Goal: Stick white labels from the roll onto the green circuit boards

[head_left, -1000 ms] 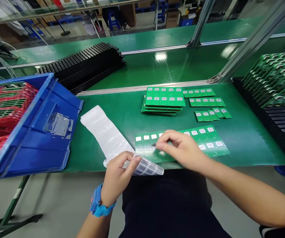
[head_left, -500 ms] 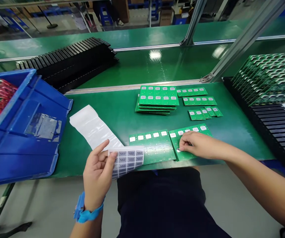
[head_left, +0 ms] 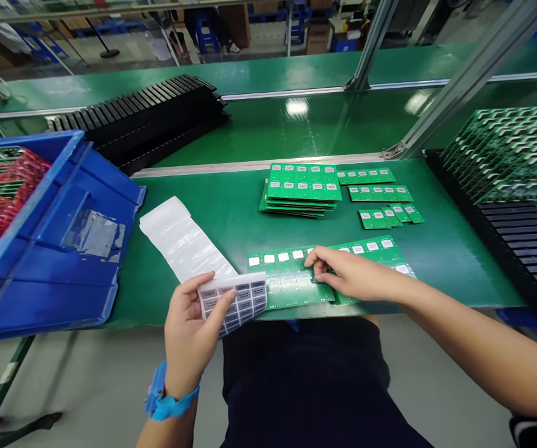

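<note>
The left hand (head_left: 188, 330) grips a label sheet (head_left: 233, 302) between thumb and fingers at the near edge of the table (head_left: 459, 267), and a white backing strip (head_left: 179, 239) runs from the sheet across the table. The right hand's fingers (head_left: 317, 264) are closed on a board (head_left: 291, 286), though whatever they pinch is too small to tell. A label could land crooked if pressed before it lines up with its row, or cling to a fingertip. Pressure could also slide the loose board against the next board (head_left: 371, 261), while the strip could snag.
</note>
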`<state>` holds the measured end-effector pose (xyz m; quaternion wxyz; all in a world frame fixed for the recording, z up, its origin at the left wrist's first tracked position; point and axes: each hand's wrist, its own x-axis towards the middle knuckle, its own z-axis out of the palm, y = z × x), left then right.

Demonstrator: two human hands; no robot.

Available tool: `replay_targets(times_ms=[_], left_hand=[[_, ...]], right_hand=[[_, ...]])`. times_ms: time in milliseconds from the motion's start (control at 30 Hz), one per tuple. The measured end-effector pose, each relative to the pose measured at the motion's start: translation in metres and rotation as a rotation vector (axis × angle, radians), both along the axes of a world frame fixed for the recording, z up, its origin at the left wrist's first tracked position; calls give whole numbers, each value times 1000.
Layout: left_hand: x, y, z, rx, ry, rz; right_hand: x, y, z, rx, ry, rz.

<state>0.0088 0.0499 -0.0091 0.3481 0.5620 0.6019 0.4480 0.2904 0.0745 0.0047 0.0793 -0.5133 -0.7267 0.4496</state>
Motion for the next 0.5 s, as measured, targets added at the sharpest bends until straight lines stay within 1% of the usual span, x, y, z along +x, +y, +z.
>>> replay_targets(times_ms=[67,133,200,300,400,500], left_hand=[[2,0,0,-15,-51,3],[2,0,-1,-23,-52,-4],[2,0,-2,-42,-23,-1],[0,1,-2,-35,70,47],[-1,2,-1,41,147,93],[-3,6,1,173,192,165]], right_hand=[[-1,0,-3,18,-13,4],[0,-1,-3,26,-18,12],[1,-1,-4,37,-25,23],[0,-2,-6,91,-46,39],[-5,-8,-12,231,-100,44],[-12,-19,-16,454,-249,91]])
